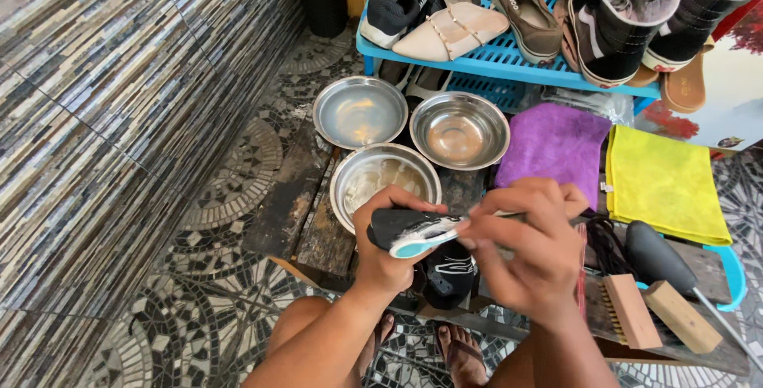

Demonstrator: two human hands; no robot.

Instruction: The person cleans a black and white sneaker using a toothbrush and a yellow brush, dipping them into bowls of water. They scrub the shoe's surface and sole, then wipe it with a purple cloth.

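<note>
I am wearing no sleeves, so both my forearms are showing bare, and I am wearing dark flip-flops (462,354) on my feet.

A home entryway or porch: mosaic floor tiles (230,189), a blue shoe rack (509,58) loaded with footwear at twelve o'clock.

My left hand (387,254) holds an insole (400,225) over the wooden bench (298,209), and my right hand (531,251) lays a toothbrush (424,240) across it. Three metal bowls (459,129) sit on the bench just behind my hands, with two cloths (666,183) to their right and a shoe rack (509,56) behind them. Two wooden brushes (632,310) lie right of my right hand, and a shoe (447,275) sits below the insole.
</note>
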